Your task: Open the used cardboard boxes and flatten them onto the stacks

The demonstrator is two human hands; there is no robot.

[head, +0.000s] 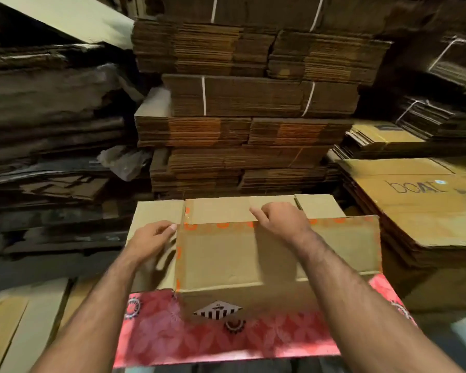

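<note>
Two bare hands worked on one cardboard box [253, 254] lying directly in front of the person, its plain brown panel uppermost and a red patterned flap [226, 335] spread toward the camera. Left hand [151, 238] rested at the box's left edge, fingers curled loosely over a side flap [156, 214]; whether it actually gripped the flap could not be told. Right hand [283, 222] sat at the far top edge of the brown panel, fingers bent and curled over that edge, index finger extended leftward along the far flaps [218, 210]. Orange-printed tape [223, 225] ran along the top and left edges of the panel. Behind the box stood a tall stack of flattened cartons [242, 103], several bundles tied with white string [204, 95]. To the right lay a lower stack [414, 211], top sheet printed "boAt".
</note>
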